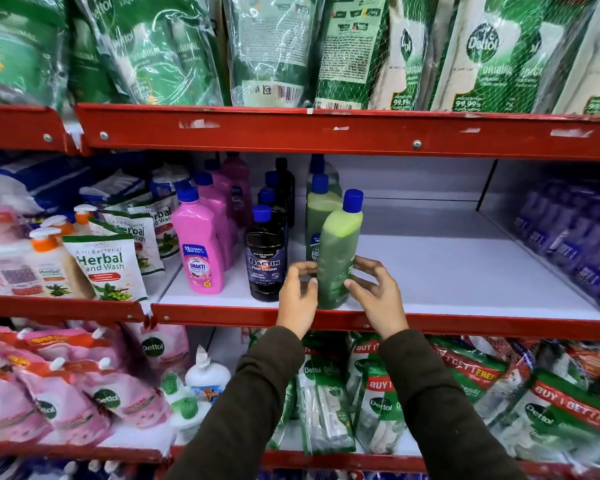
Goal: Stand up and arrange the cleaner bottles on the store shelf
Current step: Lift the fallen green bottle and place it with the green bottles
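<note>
Flanking green bottle (336, 258): both hands (297, 296).

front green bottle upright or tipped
Tipped slightly: the front green bottle leans right, blue cap off-centre from its base, between the left hand and right hand.

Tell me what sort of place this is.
Most likely a store's cleaning aisle: red shelves stocked with rows of cleaner bottles, packed Dettol pouches above, and "Buy 1 Get 1 Free" packs below.

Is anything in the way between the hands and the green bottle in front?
Nothing visible is. The left hand and right hand sit on either side of the front green bottle, fingers at its lower part, on the white shelf.
</note>
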A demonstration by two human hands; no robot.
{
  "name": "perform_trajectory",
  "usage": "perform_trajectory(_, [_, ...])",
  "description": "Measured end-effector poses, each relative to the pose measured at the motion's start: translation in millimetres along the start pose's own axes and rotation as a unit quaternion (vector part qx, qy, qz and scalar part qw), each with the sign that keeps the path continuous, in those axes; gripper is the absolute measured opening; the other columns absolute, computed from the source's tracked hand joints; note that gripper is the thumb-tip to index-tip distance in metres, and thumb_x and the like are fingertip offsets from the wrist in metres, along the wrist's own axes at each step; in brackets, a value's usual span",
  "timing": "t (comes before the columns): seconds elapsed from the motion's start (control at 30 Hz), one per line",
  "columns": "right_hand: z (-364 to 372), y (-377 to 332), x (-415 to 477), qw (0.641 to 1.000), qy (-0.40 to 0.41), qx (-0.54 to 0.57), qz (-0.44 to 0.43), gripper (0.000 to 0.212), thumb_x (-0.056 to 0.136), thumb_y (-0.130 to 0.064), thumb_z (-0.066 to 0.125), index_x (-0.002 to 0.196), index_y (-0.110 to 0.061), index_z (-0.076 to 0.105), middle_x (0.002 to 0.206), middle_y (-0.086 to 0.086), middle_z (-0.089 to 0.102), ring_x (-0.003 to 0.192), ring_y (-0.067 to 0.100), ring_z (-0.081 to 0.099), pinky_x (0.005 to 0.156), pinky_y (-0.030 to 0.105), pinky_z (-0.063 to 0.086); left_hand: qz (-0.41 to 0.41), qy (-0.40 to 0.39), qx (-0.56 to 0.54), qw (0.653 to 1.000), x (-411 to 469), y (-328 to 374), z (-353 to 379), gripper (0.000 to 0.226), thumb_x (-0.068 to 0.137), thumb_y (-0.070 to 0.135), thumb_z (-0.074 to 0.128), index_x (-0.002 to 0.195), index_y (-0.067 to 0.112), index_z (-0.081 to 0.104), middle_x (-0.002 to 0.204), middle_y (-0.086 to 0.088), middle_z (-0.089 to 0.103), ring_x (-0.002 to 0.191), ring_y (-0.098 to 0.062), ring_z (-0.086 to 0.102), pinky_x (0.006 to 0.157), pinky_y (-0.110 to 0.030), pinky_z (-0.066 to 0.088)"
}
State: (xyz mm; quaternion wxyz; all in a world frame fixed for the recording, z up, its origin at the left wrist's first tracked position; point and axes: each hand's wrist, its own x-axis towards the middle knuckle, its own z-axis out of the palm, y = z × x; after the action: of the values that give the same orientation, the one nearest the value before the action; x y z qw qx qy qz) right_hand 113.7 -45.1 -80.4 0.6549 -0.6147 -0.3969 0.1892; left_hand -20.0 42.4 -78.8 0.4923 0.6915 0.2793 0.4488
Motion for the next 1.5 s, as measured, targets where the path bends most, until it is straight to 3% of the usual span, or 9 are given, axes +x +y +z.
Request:
perform_trajectory(0.2, [1, -10, 6, 0.992, -0.056, 0.057, 0.098, 0.031, 0.093, -0.015, 0.050, 0.109, -0.035, 0.067, 0.109, -0.001, 0.076, 0.099, 0.015, 0.073, 0.079, 0.021, 0.058, -0.061, -0.041, -0.063, 0.995, 1, -1, -5, 0.049, 0.088, 0.006, 0.066, 0.132, 0.016, 0.045, 0.116, 0.004, 0.056, 0.102, -0.009, 0.058, 0.081, -0.007, 0.048])
perform_trajectory(0.33, [0, -17, 1, 0.990, -0.099, 0.044, 0.093, 0.029, 0.085, -0.046, 0.067, 0.110, -0.035, 0.058, 0.117, -0.002, 0.074, 0.110, 0.013, 0.070, 0.087, 0.022, 0.055, -0.064, -0.099, -0.031, 0.993, 4, -1, -6, 0.074, 0.090, 0.013, 0.066, 0.151, 0.019, 0.025, 0.142, 0.009, 0.044, 0.132, -0.002, 0.039, 0.108, -0.021, 0.033])
perform_trajectory(0.47, [-1, -21, 8, 0.985, -0.136, 0.044, 0.098, 0.020, 0.096, -0.040, 0.055, 0.115, -0.036, 0.058, 0.122, -0.008, 0.071, 0.113, 0.005, 0.067, 0.087, 0.016, 0.055, -0.051, -0.102, 0.028, 0.993, 5, 1, -4, 0.068, 0.090, 0.004, 0.060, 0.149, 0.016, 0.029, 0.150, -0.003, 0.041, 0.139, -0.011, 0.039, 0.118, -0.030, 0.030])
perform_trajectory(0.63, [-5, -19, 15, 0.984, -0.122, 0.038, 0.121, 0.042, 0.104, -0.031, 0.041, 0.144, -0.018, 0.046, 0.147, 0.008, 0.050, 0.127, 0.022, 0.055, 0.109, 0.037, 0.044, -0.072, -0.026, -0.005, 0.997, 0, 6, -1, 0.048, 0.086, -0.016, 0.040, 0.127, 0.010, 0.040, 0.137, -0.021, 0.042, 0.122, -0.023, 0.050, 0.107, -0.017, 0.042])
perform_trajectory(0.77, [2, -24, 6, 0.995, -0.065, 0.021, 0.078, 0.039, 0.104, -0.029, 0.040, 0.142, -0.020, 0.044, 0.146, 0.010, 0.052, 0.132, 0.024, 0.051, 0.112, 0.036, 0.038, -0.085, -0.015, -0.072, 0.994, -4, 14, -2, 0.028, 0.099, 0.007, 0.040, 0.124, 0.018, 0.043, 0.139, -0.017, 0.047, 0.130, -0.027, 0.047, 0.117, -0.046, 0.034])
perform_trajectory(0.87, [8, -33, -5, 0.996, -0.001, 0.077, 0.036, 0.032, 0.104, -0.037, 0.038, 0.133, -0.039, 0.051, 0.143, 0.001, 0.054, 0.130, 0.020, 0.054, 0.107, 0.033, 0.040, -0.081, -0.025, -0.128, 0.988, -10, 27, -4, 0.041, 0.103, 0.040, 0.027, 0.141, 0.032, 0.038, 0.150, 0.002, 0.043, 0.135, -0.012, 0.044, 0.115, -0.032, 0.034])
perform_trajectory(1.03, [15, -48, -17, 0.993, 0.022, 0.103, 0.048, 0.034, 0.102, -0.048, 0.034, 0.123, -0.046, 0.060, 0.135, -0.004, 0.061, 0.126, 0.019, 0.059, 0.109, 0.039, 0.045, -0.093, -0.044, -0.143, 0.984, -11, 32, -9, 0.055, 0.100, 0.052, 0.015, 0.146, 0.032, 0.038, 0.130, 0.011, 0.047, 0.093, 0.022, 0.053, 0.074, -0.001, 0.045])
perform_trajectory(1.2, [12, -45, -34, 0.994, 0.037, 0.094, 0.029, 0.032, 0.101, -0.050, 0.036, 0.119, -0.050, 0.062, 0.124, -0.013, 0.065, 0.127, 0.016, 0.059, 0.109, 0.038, 0.046, -0.079, -0.036, -0.140, 0.986, -29, 38, -12, 0.074, 0.086, 0.071, 0.025, 0.144, 0.030, 0.042, 0.153, 0.000, 0.043, 0.136, -0.008, 0.044, 0.120, -0.035, 0.030])
perform_trajectory(1.5, [26, -46, -54, 0.995, 0.092, 0.034, -0.033, 0.047, 0.101, -0.044, 0.038, 0.147, -0.034, 0.043, 0.153, -0.010, 0.042, 0.144, 0.007, 0.036, 0.122, 0.038, 0.027, -0.035, -0.033, -0.091, 0.995, -43, 35, -19, 0.069, 0.083, 0.078, 0.028, 0.141, 0.044, 0.042, 0.150, 0.016, 0.043, 0.141, -0.003, 0.037, 0.122, -0.045, 0.026])
